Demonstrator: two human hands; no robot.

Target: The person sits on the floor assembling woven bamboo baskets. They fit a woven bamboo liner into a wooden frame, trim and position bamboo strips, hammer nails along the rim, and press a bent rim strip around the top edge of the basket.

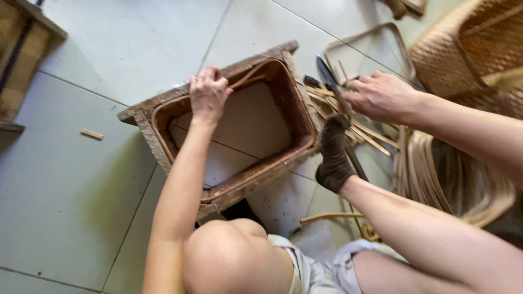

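A rectangular wooden frame (147, 122) with a bent cane strip lining its inside lies on the pale tiled floor. My left hand (207, 93) grips the frame's far rim, fingers curled over the cane strip. My right hand (381, 97) reaches to the right of the frame into a pile of thin cane strips and sticks (370, 136), closed around a dark-handled tool (329, 76) whose tip points away. My foot in a dark sock (333, 152) presses against the frame's right side.
A woven basket (463, 49) stands at the top right, a bundle of flat cane strips (436, 174) below it. A thin wire-like frame (376, 41) lies on the floor behind the pile. A small wood scrap (91, 134) lies left. Wooden furniture (22, 49) fills the top-left corner.
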